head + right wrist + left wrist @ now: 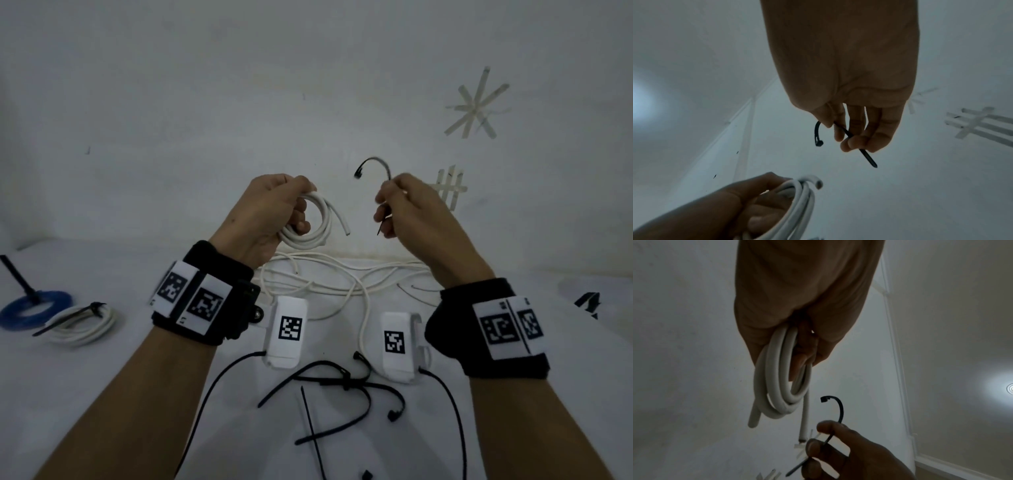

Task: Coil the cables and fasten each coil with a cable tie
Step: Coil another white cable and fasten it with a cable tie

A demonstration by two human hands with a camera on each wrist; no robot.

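My left hand [274, 209] grips a white cable coil [317, 222] of a few loops, held up above the table; one cut end sticks out to the right. The same white coil [777, 386] hangs from the curled left fingers in the left wrist view. My right hand [404, 205] pinches a black cable tie [375, 164], whose head curves up and left while its tip pokes out below the fingers. The black tie [851, 134] crosses the right fingertips in the right wrist view, a short gap away from the white coil [799, 203].
Loose white cables [329, 281] lie tangled on the white table behind my wrists. Several spare black ties [329, 390] lie near the front. At the left sit a tied blue coil [34, 308] and a tied white coil [82, 322]. Tape marks [476, 106] are on the wall.
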